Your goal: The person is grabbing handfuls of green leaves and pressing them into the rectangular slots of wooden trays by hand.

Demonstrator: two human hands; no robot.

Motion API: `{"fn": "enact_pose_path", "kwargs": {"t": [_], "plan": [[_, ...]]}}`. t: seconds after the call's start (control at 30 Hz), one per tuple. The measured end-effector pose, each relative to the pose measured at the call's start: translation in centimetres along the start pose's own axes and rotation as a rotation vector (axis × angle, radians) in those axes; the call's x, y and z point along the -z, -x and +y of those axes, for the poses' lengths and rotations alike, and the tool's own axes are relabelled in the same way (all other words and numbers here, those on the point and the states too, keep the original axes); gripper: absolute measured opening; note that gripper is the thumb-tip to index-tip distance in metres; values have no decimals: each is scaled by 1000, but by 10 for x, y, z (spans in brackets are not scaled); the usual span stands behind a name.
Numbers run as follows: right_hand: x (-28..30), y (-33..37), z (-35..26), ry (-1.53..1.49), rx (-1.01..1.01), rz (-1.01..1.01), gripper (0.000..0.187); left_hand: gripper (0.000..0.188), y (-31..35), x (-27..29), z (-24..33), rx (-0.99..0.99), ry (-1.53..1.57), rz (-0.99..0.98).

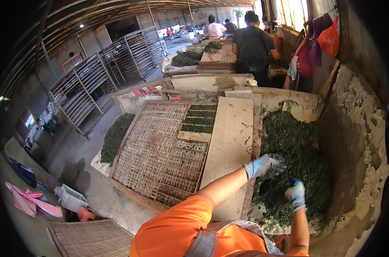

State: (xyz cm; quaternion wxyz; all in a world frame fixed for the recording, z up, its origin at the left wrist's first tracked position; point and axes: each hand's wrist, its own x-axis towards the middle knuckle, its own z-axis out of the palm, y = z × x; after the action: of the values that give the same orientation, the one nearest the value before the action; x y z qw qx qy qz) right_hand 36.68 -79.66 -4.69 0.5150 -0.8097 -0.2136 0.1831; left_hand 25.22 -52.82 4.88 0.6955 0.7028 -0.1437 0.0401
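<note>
Both my hands wear grey-and-blue work gloves over a heap of dark green stringy plant matter (288, 132) in a trough on my right. My left hand (265, 165) reaches across a pale board (230, 128) to the heap's near left part; its fingertips are blurred. Lower and to the right, my right hand (296, 195) has its fingers curled in at the heap, with dark strands at them. Left of the board, a slotted wooden frame (181, 174) lies on a woven bamboo mat (149, 132). Green matter fills its several far slots, and a small wooden slat (194, 136) lies below them.
Another green heap (117, 136) sits beyond the mat. A rough wall (366, 167) bounds the trough on the right. People work ahead, one in dark clothing (252, 51). Tall racks (100, 77) stand at left; a white crate (71, 198) and a woven mat (89, 237) are lower left.
</note>
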Motion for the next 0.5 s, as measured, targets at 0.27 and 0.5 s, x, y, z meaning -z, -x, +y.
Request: {"fn": "enact_pose_path", "kwargs": {"t": [0.27, 0.5], "plan": [[48, 36, -294, 752, 348, 165, 32, 43, -20, -95, 4, 437, 1140, 129], [-48, 105, -97, 958, 405, -111, 76, 30, -31, -58, 91, 441, 973, 305]]}}
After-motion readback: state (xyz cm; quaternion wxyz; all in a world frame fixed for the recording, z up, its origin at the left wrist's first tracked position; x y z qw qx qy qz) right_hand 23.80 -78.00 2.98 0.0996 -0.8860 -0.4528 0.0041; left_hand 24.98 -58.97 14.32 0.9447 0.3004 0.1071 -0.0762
